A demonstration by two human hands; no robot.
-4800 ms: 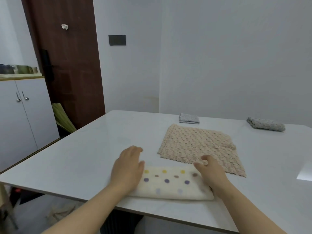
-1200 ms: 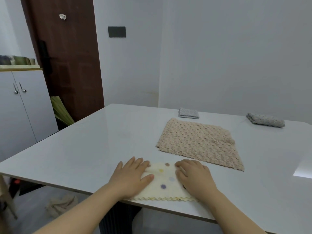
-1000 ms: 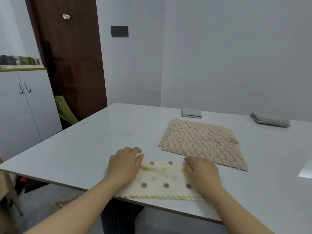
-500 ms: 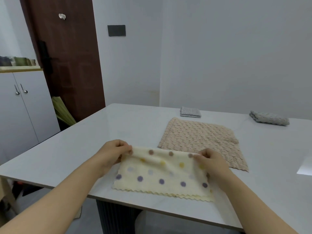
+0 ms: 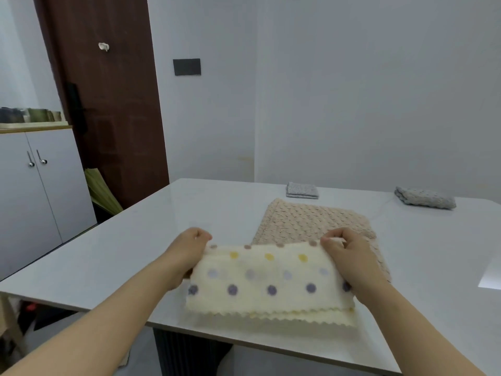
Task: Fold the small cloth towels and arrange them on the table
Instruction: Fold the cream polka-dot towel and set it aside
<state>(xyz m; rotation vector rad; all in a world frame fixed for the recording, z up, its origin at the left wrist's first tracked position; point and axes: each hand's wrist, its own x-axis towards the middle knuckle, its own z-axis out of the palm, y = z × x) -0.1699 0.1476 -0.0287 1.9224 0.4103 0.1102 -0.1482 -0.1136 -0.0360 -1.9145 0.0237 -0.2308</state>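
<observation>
Fingertips buried in cloth. Your left hand (image 5: 187, 256) and right hand (image 5: 349, 261) pinch the dotted towel (image 5: 265, 283) by its top corners; near hem now doubled.

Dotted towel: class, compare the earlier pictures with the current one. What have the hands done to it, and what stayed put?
Both hands went from pressing flat on the dotted towel to pinching its far corners. The left hand and right hand now lift that edge off the table. The beige towel, the small grey towel and the knitted grey towel stayed where they lay.
</observation>
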